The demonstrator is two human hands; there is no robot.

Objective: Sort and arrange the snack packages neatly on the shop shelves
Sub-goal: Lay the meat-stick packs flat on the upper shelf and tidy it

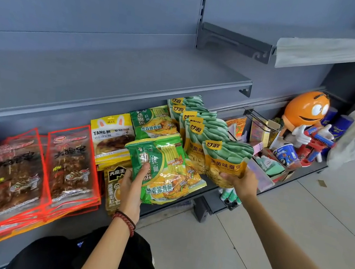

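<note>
Head view: the green noodle packet (163, 168) is held over the front of the lower shelf (212, 183), the left hand (131, 188) pinching its left side with the thumb on the face. Just to its right, the right hand (241, 183) grips the bottom of the front broad-bean bag (227, 161), which heads a leaning row of bean bags (198, 123). Tugging that bag could topple the row, and the glossy packet, overhanging the edge, could slide off to the floor.
</note>
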